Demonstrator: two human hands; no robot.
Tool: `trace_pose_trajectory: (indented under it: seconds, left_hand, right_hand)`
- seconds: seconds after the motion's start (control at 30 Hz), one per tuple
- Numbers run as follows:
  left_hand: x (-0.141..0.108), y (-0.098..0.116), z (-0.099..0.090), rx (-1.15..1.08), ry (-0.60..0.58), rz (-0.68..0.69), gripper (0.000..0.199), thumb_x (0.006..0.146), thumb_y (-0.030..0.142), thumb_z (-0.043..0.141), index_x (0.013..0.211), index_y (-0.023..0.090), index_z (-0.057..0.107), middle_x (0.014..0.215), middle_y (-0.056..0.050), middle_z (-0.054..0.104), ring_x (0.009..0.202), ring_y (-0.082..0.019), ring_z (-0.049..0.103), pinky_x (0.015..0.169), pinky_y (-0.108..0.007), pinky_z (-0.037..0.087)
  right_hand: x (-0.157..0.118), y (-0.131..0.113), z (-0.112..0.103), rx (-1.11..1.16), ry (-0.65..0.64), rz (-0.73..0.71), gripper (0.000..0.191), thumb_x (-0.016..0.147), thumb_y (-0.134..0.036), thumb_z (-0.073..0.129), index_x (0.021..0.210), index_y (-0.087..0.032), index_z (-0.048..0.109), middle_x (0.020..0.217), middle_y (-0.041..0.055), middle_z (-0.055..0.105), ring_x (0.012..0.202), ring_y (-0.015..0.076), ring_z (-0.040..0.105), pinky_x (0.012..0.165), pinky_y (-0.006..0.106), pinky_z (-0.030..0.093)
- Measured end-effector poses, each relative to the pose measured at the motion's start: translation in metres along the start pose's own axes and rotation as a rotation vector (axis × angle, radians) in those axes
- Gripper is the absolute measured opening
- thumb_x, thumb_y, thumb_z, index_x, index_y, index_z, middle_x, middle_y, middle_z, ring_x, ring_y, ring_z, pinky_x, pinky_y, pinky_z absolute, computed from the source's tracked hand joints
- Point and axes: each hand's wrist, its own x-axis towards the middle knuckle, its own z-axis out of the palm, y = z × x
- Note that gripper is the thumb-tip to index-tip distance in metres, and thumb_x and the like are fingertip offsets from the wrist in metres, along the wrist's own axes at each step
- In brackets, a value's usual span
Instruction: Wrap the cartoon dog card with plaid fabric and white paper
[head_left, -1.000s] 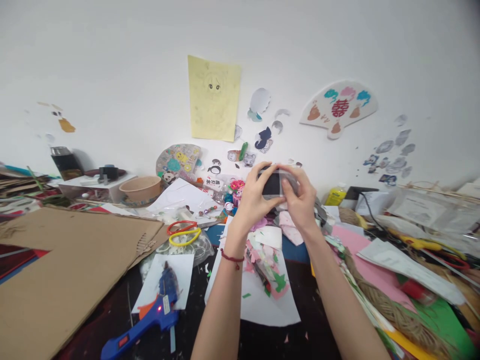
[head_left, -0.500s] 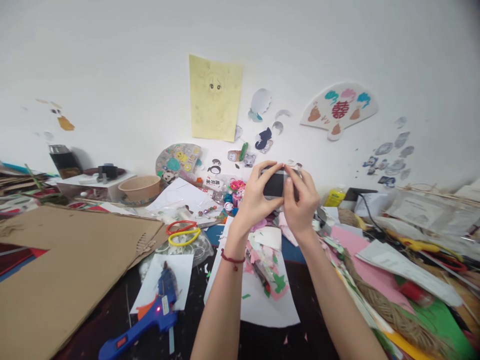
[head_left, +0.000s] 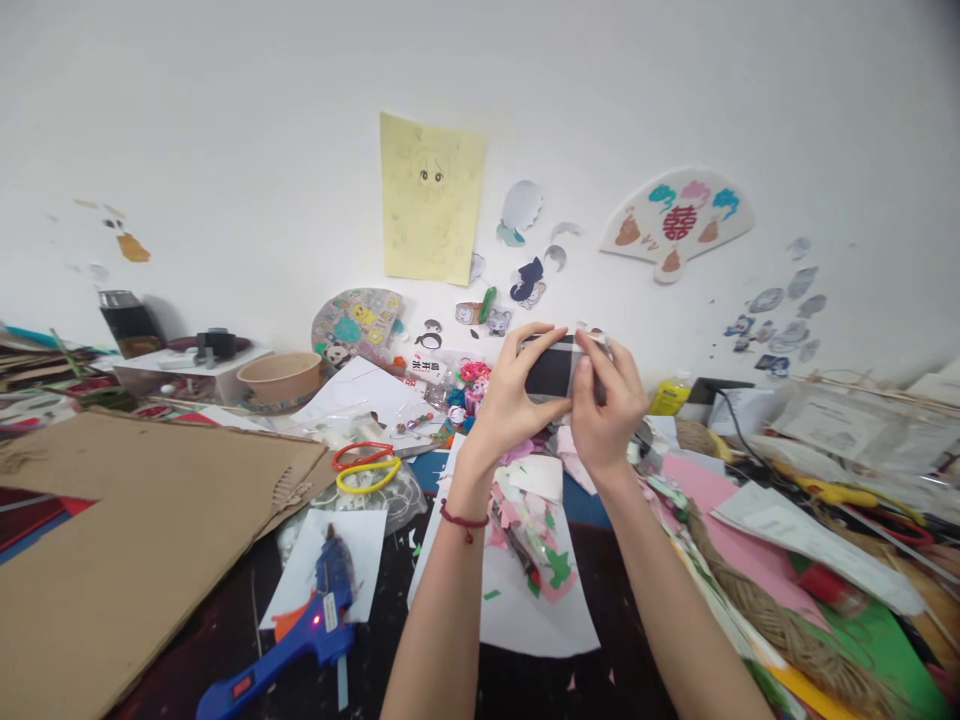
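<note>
Both hands hold up a dark piece with pale crossing stripes [head_left: 551, 372] above the middle of the table. Its exact kind I cannot make out. My left hand [head_left: 510, 390] curves round its left side, thumb along the bottom edge and fingers over the top. On the right, my right hand [head_left: 609, 400] pinches it with bent fingers, which hide that end. Below the hands lies a white sheet [head_left: 536, 620] strewn with pink and green paper scraps [head_left: 559, 565]. A red cord bracelet [head_left: 463, 520] circles my left wrist.
A blue glue gun [head_left: 300, 640] with a lit red light lies front left, near scissors with red and yellow handles [head_left: 369, 475]. Brown cardboard [head_left: 150, 540] covers the left. Twine [head_left: 780, 620] and coloured paper crowd the right. A bowl [head_left: 280, 380] stands behind; a wall [head_left: 262, 120] closes the back.
My right hand has shifted slightly to the right along the dark striped piece, so more of its front shows between the hands. My left hand has barely moved.
</note>
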Motion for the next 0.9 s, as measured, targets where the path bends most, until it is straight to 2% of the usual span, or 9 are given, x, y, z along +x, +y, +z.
trace_pose_trajectory:
  seconds: [0.2, 0.37, 0.47, 0.57, 0.63, 0.7, 0.77, 0.83, 0.9]
  left_hand:
    - [-0.001, -0.001, 0.002, -0.105, 0.028, -0.077, 0.071, 0.08, 0.046, 0.077, 0.14, 0.029, 0.044, 0.14, -0.013, 0.049, 0.135, -0.03, 0.047, 0.115, -0.051, 0.039]
    - [-0.009, -0.013, 0.001, -0.505, 0.097, -0.405, 0.101, 0.072, 0.052, 0.082, 0.148, 0.031, 0.02, 0.131, -0.014, 0.059, 0.108, -0.026, 0.067, 0.092, -0.045, 0.057]
    - [-0.01, -0.021, 0.0, -0.566, 0.26, -0.513, 0.092, 0.071, 0.045, 0.085, 0.142, 0.026, 0.029, 0.107, -0.008, 0.07, 0.097, -0.024, 0.072, 0.09, -0.043, 0.058]
    - [-0.008, -0.021, 0.002, -0.481, 0.504, -0.498, 0.072, 0.073, 0.041, 0.084, 0.129, 0.023, 0.043, 0.098, -0.005, 0.071, 0.097, -0.022, 0.072, 0.091, -0.041, 0.057]
    - [-0.005, -0.016, 0.006, -0.427, 0.571, -0.452, 0.055, 0.075, 0.038, 0.081, 0.118, 0.021, 0.051, 0.096, -0.005, 0.072, 0.096, -0.021, 0.072, 0.091, -0.039, 0.057]
    - [-0.002, -0.008, 0.009, -0.377, 0.488, -0.386, 0.042, 0.081, 0.034, 0.076, 0.114, 0.021, 0.055, 0.097, -0.005, 0.073, 0.096, -0.02, 0.072, 0.091, -0.039, 0.057]
    - [0.0, 0.003, 0.011, -0.298, 0.299, -0.283, 0.036, 0.085, 0.031, 0.071, 0.117, 0.021, 0.057, 0.106, -0.008, 0.074, 0.104, -0.021, 0.071, 0.095, -0.039, 0.055]
    - [0.001, 0.012, 0.011, -0.231, 0.095, -0.174, 0.04, 0.087, 0.027, 0.07, 0.124, 0.022, 0.057, 0.121, -0.01, 0.071, 0.114, -0.023, 0.067, 0.1, -0.04, 0.053]
    - [0.002, 0.017, 0.009, -0.209, -0.021, -0.114, 0.043, 0.086, 0.026, 0.07, 0.127, 0.023, 0.058, 0.13, -0.01, 0.068, 0.118, -0.024, 0.065, 0.101, -0.041, 0.052]
  right_hand:
    - [0.002, -0.001, -0.002, 0.021, 0.004, 0.028, 0.033, 0.1, -0.029, 0.05, 0.127, -0.026, 0.069, 0.122, 0.0104, 0.068, 0.116, 0.025, 0.064, 0.102, 0.044, 0.051]
    - [0.005, 0.001, -0.006, 0.106, 0.016, 0.081, 0.036, 0.099, -0.029, 0.052, 0.132, -0.029, 0.063, 0.125, 0.0081, 0.066, 0.119, 0.0258, 0.061, 0.105, 0.048, 0.048]
    - [0.006, 0.006, -0.008, 0.083, -0.012, 0.073, 0.046, 0.095, -0.032, 0.058, 0.141, -0.031, 0.053, 0.135, 0.0097, 0.058, 0.123, 0.0276, 0.057, 0.101, 0.048, 0.051]
    - [0.006, 0.004, -0.007, -0.071, -0.036, -0.049, 0.045, 0.091, -0.031, 0.065, 0.136, -0.03, 0.059, 0.13, 0.0113, 0.06, 0.123, 0.0295, 0.056, 0.105, 0.049, 0.048]
    - [0.005, -0.002, -0.004, -0.029, -0.103, -0.029, 0.041, 0.091, -0.032, 0.066, 0.131, -0.029, 0.063, 0.128, 0.0108, 0.063, 0.121, 0.0287, 0.058, 0.107, 0.049, 0.046]
    - [0.004, -0.009, 0.001, 0.181, -0.208, 0.128, 0.045, 0.091, -0.038, 0.066, 0.135, -0.028, 0.059, 0.133, 0.0101, 0.062, 0.119, 0.0269, 0.061, 0.103, 0.046, 0.051]
    - [0.003, -0.012, 0.005, 0.409, -0.252, 0.327, 0.049, 0.09, -0.045, 0.066, 0.135, -0.025, 0.058, 0.132, 0.0103, 0.064, 0.116, 0.0258, 0.064, 0.098, 0.042, 0.055]
    - [0.004, -0.008, 0.007, 0.548, -0.197, 0.476, 0.044, 0.091, -0.048, 0.065, 0.126, -0.022, 0.063, 0.124, 0.0101, 0.069, 0.112, 0.0254, 0.067, 0.095, 0.04, 0.056]
    - [0.005, 0.001, 0.007, 0.617, -0.114, 0.565, 0.039, 0.092, -0.049, 0.062, 0.116, -0.019, 0.068, 0.118, 0.0103, 0.072, 0.11, 0.0261, 0.068, 0.094, 0.04, 0.056]
